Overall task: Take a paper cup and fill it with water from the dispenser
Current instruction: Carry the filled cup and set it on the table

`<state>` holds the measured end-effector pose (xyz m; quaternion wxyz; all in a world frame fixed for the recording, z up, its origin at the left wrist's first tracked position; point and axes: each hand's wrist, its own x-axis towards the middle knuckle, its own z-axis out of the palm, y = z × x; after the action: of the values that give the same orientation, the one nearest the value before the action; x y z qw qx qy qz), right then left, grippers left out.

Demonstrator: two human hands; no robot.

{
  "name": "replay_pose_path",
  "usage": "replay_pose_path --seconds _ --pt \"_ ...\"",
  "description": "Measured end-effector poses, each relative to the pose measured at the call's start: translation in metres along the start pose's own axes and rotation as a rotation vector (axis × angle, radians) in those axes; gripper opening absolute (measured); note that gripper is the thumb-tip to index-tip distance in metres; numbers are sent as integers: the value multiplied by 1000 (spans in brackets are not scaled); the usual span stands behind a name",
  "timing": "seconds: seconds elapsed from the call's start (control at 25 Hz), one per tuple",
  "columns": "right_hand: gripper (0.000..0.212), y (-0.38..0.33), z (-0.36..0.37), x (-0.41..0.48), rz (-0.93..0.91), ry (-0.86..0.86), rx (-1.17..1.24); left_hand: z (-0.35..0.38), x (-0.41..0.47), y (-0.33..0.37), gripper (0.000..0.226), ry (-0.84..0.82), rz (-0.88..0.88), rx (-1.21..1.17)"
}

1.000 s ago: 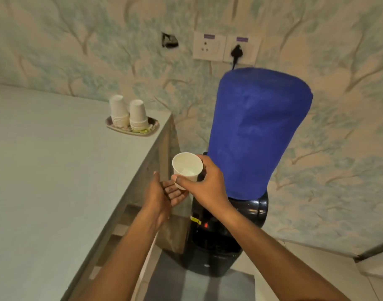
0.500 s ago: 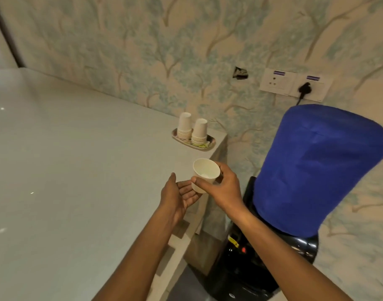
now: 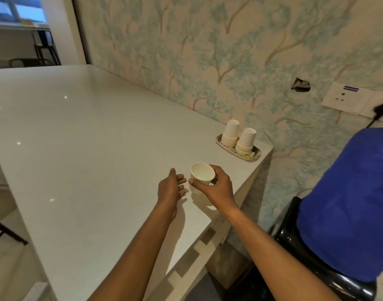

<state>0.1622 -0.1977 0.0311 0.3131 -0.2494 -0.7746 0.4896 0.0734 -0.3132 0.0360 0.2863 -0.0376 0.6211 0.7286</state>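
The right hand grips the paper cup around its side wall, thumb on the near face and fingers wrapped round the far side. The cup stands close to upright, its long axis tipped slightly so the open mouth points up and a little toward the viewer; the inside looks pale, and whether water is in it is hard to say from this angle. It sits low over the white counter, near the counter's right edge, and its base may be touching the surface, though the thumb hides that spot.

The left hand is at the cup's 9 o'clock, just beside it, palm turned toward the cup with the fingers loosely spread and holding nothing.

At about 1 o'clock from the cup, near the counter's far corner, a small oval tray carries two stacks of upturned cups. At 3 o'clock, well apart and below counter level, stands the dispenser, its bottle under a blue cover.

Half a second ago the cup was held in the air just off the counter's edge, closer to the dispenser; now it is over the counter itself, lower down, and the view has swung left so the dispenser sits at the frame's right edge.
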Motion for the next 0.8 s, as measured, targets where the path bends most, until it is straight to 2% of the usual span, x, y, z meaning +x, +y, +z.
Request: replay_pose_path --seconds 0.12,0.36,0.8 --pt "66 3 26 6 2 -18 -9 -15 12 3 48 52 58 50" --pt "66 5 58 19 6 -24 -34 -27 28 0 55 31 89 22" --pt "68 19 66 29 30 -107 -46 -25 43 -12 51 74 103 56"
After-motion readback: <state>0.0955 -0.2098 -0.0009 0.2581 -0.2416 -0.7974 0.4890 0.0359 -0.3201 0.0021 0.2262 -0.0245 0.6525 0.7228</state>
